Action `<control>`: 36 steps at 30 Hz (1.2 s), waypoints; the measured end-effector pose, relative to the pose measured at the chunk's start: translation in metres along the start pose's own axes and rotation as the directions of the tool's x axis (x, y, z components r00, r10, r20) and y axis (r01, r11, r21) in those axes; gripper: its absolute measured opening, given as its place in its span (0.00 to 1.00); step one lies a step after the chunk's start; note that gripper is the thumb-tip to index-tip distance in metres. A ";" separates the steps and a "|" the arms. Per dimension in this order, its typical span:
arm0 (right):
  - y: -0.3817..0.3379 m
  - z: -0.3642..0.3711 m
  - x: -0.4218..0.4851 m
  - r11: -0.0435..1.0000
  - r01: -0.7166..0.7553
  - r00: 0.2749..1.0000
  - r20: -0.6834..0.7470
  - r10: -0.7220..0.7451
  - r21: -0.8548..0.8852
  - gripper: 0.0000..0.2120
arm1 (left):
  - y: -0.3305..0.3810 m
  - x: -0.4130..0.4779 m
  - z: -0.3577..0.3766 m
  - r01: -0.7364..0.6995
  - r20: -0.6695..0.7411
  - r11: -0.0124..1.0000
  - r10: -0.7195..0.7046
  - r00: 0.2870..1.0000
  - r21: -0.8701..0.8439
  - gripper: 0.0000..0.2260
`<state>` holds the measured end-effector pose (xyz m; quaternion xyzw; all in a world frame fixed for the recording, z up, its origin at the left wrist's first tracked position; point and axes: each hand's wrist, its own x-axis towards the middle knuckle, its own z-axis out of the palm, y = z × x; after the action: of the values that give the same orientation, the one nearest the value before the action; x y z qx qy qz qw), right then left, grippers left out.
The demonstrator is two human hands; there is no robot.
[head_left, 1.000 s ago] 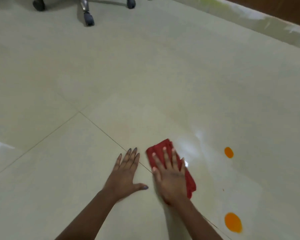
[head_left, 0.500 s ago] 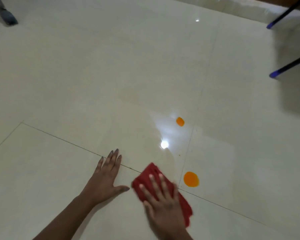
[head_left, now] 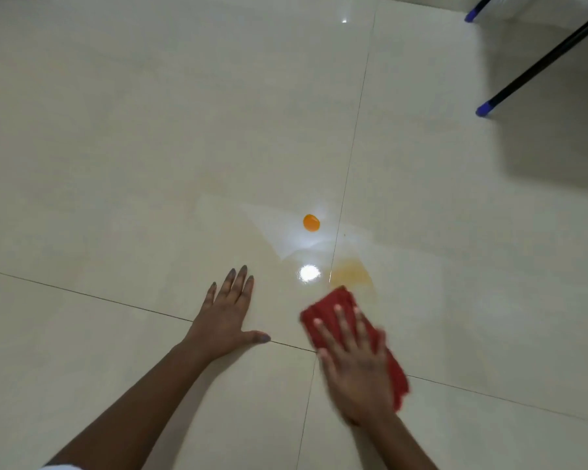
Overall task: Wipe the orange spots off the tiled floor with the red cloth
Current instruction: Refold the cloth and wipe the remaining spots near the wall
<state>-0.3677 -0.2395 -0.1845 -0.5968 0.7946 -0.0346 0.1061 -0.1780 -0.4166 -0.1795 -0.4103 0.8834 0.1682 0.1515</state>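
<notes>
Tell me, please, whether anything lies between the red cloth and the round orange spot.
Nothing visible does: only bare tile and a faint orange smear separate the red cloth from the orange spot.

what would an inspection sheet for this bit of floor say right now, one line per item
Surface: tiled floor, glossy cream tiles, grout lines crossing beside the right hand, a wet sheen and lamp glare.
Job's things: red cloth flat on the floor; orange spot whole, beyond the cloth; pale orange smear just past the cloth's far edge.
Clutter: nothing seen.
Grippers: left hand flat on the tile with straight fingers, holding nothing; right hand pressing flat on the cloth.
Cables: nothing seen.
Surroundings: black furniture legs with blue tips at upper right, with a shadow under them.
</notes>
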 end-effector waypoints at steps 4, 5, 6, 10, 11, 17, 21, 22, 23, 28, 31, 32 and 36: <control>0.068 -0.018 0.045 0.946 -0.323 0.946 -0.006 0.323 -0.022 0.25 | 0.003 0.002 -0.002 0.012 0.040 1.000 -0.012 0.999 0.002 0.63; 0.068 -0.021 0.072 0.935 -0.355 0.935 -0.016 0.355 -0.006 0.25 | 0.005 0.003 -0.003 0.016 0.043 1.000 -0.016 0.999 0.000 0.63; 0.060 -0.021 0.094 0.931 -0.365 0.931 0.005 0.365 0.001 0.24 | 0.008 0.003 -0.003 0.020 0.049 1.000 -0.020 0.999 0.000 0.63; -0.004 -0.006 0.091 0.997 -0.083 0.997 0.006 0.083 0.009 0.24 | 0.027 0.008 -0.004 -0.005 0.033 1.000 0.004 0.999 0.014 0.57; -0.011 -0.002 0.065 1.000 0.005 1.000 0.004 -0.005 0.003 0.24 | 0.030 0.011 -0.005 -0.012 0.038 1.000 0.011 0.999 0.008 0.58; 0.073 -0.014 0.029 0.966 -0.256 0.967 -0.014 0.256 -0.044 0.25 | 0.033 0.018 -0.011 -0.011 0.096 1.000 0.010 0.995 0.006 0.60; 0.041 -0.020 0.111 0.952 -0.307 0.950 0.055 0.306 0.001 0.24 | 0.036 0.016 -0.017 -0.013 0.106 0.999 0.009 0.994 0.038 0.56; 0.021 -0.016 0.111 0.975 -0.220 0.974 0.052 0.220 0.000 0.24 | 0.036 0.015 -0.017 -0.013 0.110 0.999 0.007 0.994 0.049 0.56; 0.002 -0.012 0.100 0.993 -0.117 0.993 0.035 0.117 -0.002 0.24 | 0.036 0.015 -0.018 -0.012 0.113 0.998 0.005 0.994 0.057 0.56; 0.022 0.000 -0.009 1.000 -0.018 1.000 -0.007 0.018 0.005 0.24 | 0.037 0.018 -0.019 -0.052 0.083 0.997 0.048 0.995 0.052 0.59; 0.086 -0.012 0.011 0.964 -0.262 0.965 -0.022 0.261 -0.044 0.25 | 0.052 0.029 -0.018 -0.149 0.076 0.987 0.144 0.987 0.054 0.63; 0.099 -0.018 0.035 0.947 -0.320 0.947 -0.001 0.320 -0.036 0.25 | 0.059 0.034 -0.016 -0.179 0.079 0.982 0.175 0.981 0.059 0.61; 0.086 -0.033 0.112 0.932 -0.362 0.931 0.051 0.361 0.023 0.24 | 0.083 0.049 -0.012 -0.204 0.043 0.977 0.202 0.978 0.060 0.54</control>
<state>-0.4849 -0.3243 -0.1824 -0.4392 0.8875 -0.0137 0.1385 -0.2743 -0.4046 -0.1745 -0.3097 0.9227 0.1618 0.1629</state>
